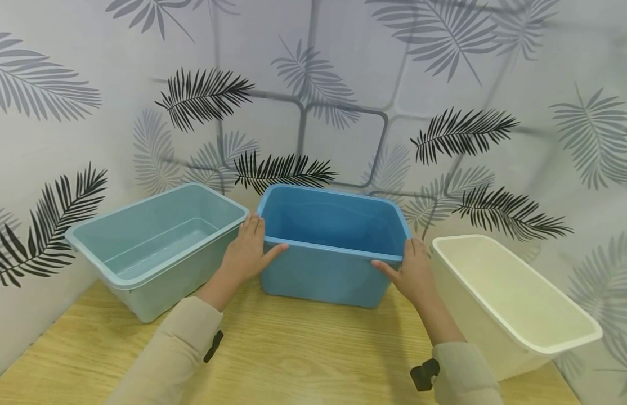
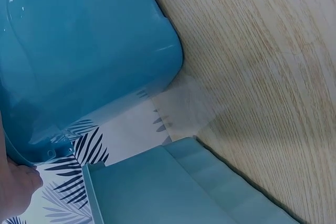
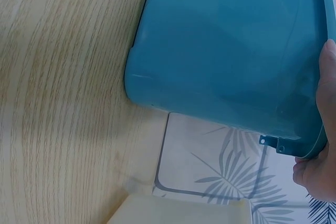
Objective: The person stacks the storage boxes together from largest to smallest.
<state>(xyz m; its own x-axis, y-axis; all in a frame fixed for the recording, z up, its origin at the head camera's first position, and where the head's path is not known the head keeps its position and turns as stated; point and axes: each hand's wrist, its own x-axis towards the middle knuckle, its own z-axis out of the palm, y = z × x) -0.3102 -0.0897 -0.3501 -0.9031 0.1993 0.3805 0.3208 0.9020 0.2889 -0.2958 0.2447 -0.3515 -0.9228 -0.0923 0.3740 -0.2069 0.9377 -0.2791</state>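
A blue plastic storage bin [image 1: 323,273] stands upright on the table, its open top showing a bare interior. At its left front corner my left hand [image 1: 246,247] grips the rim, thumb along the front edge and fingers over the end. My right hand [image 1: 415,273] holds the opposite corner the same way. In the right wrist view, curled fingertips [image 3: 300,172] show beneath the rim of the blue wall. The left wrist view catches only part of my left hand [image 2: 18,187] at the bin's rim.
To the left is a pale green bin [image 1: 166,281], its rim close to my left hand. A cream bin [image 1: 496,320] stands angled at the right, beside my right forearm. Behind the wooden table [image 1: 293,354] rises a leaf-patterned wall [image 1: 344,73].
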